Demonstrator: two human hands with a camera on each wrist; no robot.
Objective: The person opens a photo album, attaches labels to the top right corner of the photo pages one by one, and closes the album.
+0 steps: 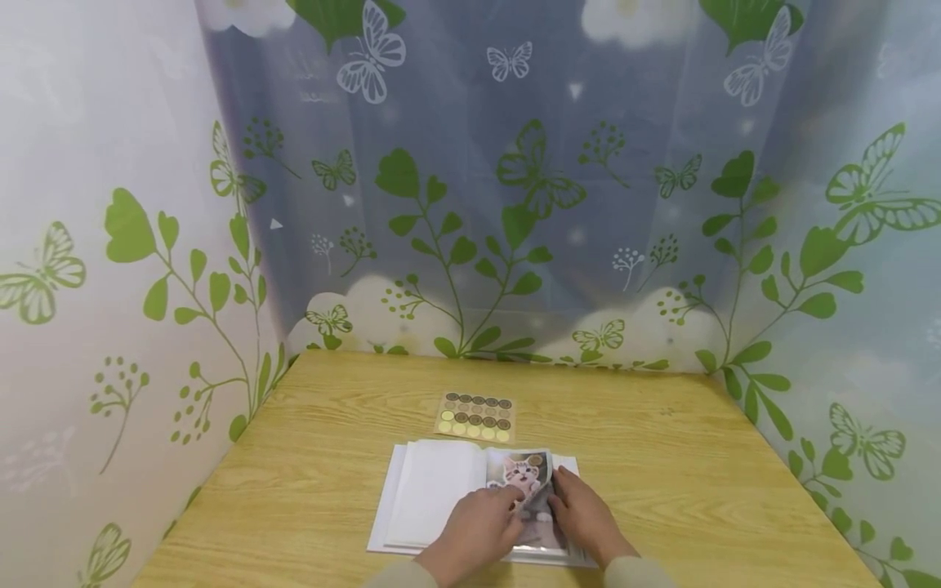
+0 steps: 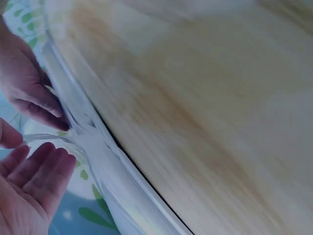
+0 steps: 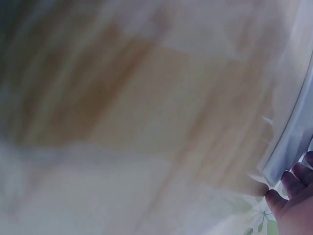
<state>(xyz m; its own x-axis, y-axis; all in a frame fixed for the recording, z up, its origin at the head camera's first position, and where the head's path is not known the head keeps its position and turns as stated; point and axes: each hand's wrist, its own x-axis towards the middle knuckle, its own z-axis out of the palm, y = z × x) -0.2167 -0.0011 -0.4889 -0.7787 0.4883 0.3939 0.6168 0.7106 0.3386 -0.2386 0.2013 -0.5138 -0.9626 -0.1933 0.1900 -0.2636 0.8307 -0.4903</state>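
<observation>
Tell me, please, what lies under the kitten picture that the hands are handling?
Under the kitten picture lies an open white album on the wooden table. Both hands, left and right, cover its lower part, so what lies beneath there is hidden.

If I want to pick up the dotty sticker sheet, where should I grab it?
Pinch the sticker sheet at its far edge or a far corner, coming from above and behind. It lies flat on the table, so a corner must be lifted first. Its near edge sits close to the open album, where both hands are busy.
</observation>
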